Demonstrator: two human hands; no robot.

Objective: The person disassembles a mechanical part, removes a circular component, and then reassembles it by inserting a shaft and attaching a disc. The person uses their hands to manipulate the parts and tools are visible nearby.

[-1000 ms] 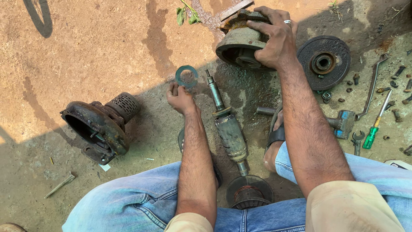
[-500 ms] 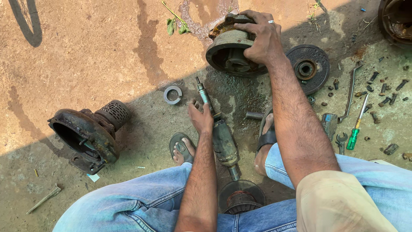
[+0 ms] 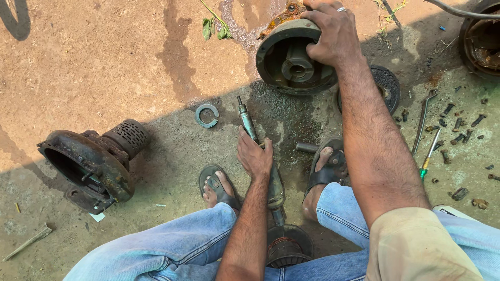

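The rotor shaft (image 3: 260,151) lies on the oil-stained ground between the person's two sandalled feet, its thin threaded tip pointing away from the body and its thick end running down into a wound rotor (image 3: 285,248) near the knees. The left hand (image 3: 254,155) rests on the middle of the shaft, fingers curled closed around it. Further out, the right hand (image 3: 333,32) grips the upper rim of a round cast housing (image 3: 291,60), fingers wrapped over the edge, a ring on one finger; the housing is tilted so its hollow and central hub face the camera. Just beside it, partly under the right forearm, lies a dark ribbed disc (image 3: 388,86). A small open ring (image 3: 207,115) sits on the ground left of the shaft tip. Well to the left lies a rusty pump casing (image 3: 91,164) with a perforated strainer end. On the right, a wrench (image 3: 422,122), a green-handled screwdriver (image 3: 429,153) and scattered bolts (image 3: 458,125) lie on the ground.
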